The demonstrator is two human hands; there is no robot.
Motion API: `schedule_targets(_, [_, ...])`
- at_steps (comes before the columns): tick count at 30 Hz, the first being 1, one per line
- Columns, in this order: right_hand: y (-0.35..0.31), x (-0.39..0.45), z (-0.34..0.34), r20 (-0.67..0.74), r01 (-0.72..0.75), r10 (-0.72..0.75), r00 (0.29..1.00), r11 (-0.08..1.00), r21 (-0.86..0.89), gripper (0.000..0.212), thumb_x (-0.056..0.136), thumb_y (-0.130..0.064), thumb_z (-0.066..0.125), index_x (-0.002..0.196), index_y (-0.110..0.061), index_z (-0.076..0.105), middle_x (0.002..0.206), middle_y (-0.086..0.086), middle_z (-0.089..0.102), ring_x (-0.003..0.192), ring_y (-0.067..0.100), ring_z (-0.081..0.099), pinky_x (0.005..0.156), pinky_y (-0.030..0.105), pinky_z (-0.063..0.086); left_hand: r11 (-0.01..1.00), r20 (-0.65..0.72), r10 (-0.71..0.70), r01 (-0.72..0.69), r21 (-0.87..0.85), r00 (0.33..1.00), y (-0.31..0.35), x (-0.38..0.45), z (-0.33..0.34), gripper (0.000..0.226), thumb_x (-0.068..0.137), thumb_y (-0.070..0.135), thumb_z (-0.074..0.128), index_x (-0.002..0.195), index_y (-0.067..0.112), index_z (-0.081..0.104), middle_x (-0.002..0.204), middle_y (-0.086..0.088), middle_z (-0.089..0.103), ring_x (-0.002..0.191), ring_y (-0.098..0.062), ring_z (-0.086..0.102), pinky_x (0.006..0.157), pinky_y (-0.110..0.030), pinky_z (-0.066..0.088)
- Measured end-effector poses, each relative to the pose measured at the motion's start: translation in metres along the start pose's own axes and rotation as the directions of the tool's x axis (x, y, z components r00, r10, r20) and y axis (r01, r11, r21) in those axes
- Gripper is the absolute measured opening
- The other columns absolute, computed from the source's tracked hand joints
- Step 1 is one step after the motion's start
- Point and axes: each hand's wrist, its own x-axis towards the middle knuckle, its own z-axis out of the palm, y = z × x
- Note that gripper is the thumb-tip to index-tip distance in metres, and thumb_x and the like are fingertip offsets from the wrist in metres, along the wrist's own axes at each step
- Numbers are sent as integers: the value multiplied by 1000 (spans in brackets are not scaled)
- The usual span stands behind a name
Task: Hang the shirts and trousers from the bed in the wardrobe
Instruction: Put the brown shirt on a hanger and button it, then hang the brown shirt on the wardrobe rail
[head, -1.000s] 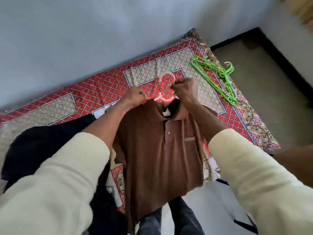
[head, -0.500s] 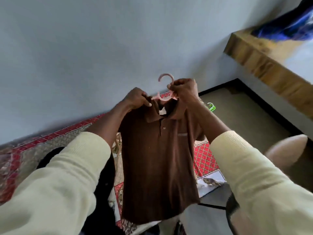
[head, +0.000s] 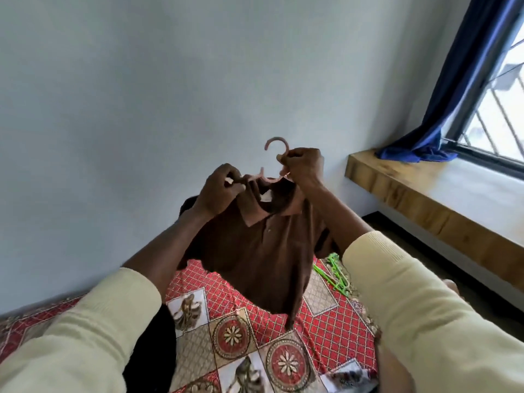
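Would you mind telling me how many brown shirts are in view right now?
1: the brown shirt hangs on the pink hanger, held up over the bed by both hands. Others may be hidden.

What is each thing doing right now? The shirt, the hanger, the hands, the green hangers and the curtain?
brown shirt: on the hanger, held up off the bed.
pink hanger: inside the shirt's collar, hook free.
left hand: pinches the collar.
right hand: grips the hanger's neck.
green hangers: lying on the bed, unused.
blue curtain: pulled aside, end resting on the ledge.
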Motion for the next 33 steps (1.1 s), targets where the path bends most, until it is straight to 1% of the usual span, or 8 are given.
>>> schedule_targets(4, [-35, -12, -19, 14, 101, -101, 995, 995, 11, 10, 76, -13, 82, 76, -4, 75, 63, 12, 71, 51, 14, 68, 48, 22, 51, 960, 263, -133, 58, 275, 956, 29, 25, -22, 24, 83, 20, 70, 107, 14, 68, 106, -8, 69, 95, -22, 61, 79, -31, 44])
schedule_targets(11, [-84, -5, -48, -98, 215, -258, 961, 923, -318, 17, 67, -27, 85, 61, -20, 70, 64, 2, 70, 60, 20, 67, 63, 39, 57, 995, -39, 43, -39, 87, 998, 71, 43, -15, 37, 72, 12, 83, 93, 12, 52, 94, -5, 58, 83, -21, 55, 71, -31, 44])
schedule_targets(15, [-99, -27, -61, -136, 237, -293, 946, 916, -324, 13, 73, -21, 82, 69, -12, 73, 59, 1, 68, 44, -2, 57, 50, 19, 44, 997, 320, -46, 65, -51, 946, 87, 55, -20, 72, 75, 24, 83, 136, 20, 44, 119, -2, 58, 107, -18, 57, 91, -31, 44])
schedule_targets(18, [-104, -48, -72, -183, 250, -328, 927, 902, -352, 12, 78, -17, 79, 73, -7, 74, 64, 5, 68, 45, -2, 56, 48, 15, 40, 997, 318, 69, -71, -6, 946, 104, 57, -17, 34, 77, 15, 78, 110, 17, 70, 102, -2, 72, 99, -22, 66, 80, -27, 46])
schedule_targets(22, [-108, -69, -101, -301, 191, -313, 901, 908, -374, 14, 73, -22, 82, 67, -13, 73, 64, 3, 69, 63, 24, 68, 63, 37, 53, 963, 132, 168, -134, -235, 977, 139, 39, -3, 27, 70, -2, 75, 89, 15, 65, 86, 5, 70, 81, -10, 62, 73, -24, 45])
schedule_targets(26, [-111, -91, -141, -399, 128, -307, 864, 901, -416, 16, 75, -21, 81, 66, -14, 70, 60, 0, 66, 58, 16, 61, 61, 33, 50, 770, 398, 138, 155, -619, 907, 176, 35, 0, 21, 77, 13, 64, 97, 14, 69, 86, 7, 72, 88, -12, 64, 75, -24, 46])
schedule_targets(29, [-117, -108, -164, -451, 115, -321, 833, 897, -427, 17, 75, -19, 82, 64, -15, 69, 62, 4, 67, 59, 18, 62, 60, 33, 50, 915, 488, 138, 78, -396, 862, 212, 41, 12, 30, 89, 42, 65, 96, 15, 73, 93, 0, 71, 89, -18, 63, 80, -32, 48])
schedule_targets(33, [-129, -134, -194, -454, 129, -354, 818, 881, -454, 29, 76, -17, 83, 57, -25, 63, 56, -6, 63, 49, 4, 55, 54, 23, 43, 946, 657, 54, 171, -274, 752, 270, 45, 33, 16, 87, 19, 67, 79, 6, 73, 83, -14, 72, 72, -25, 65, 74, -34, 53])
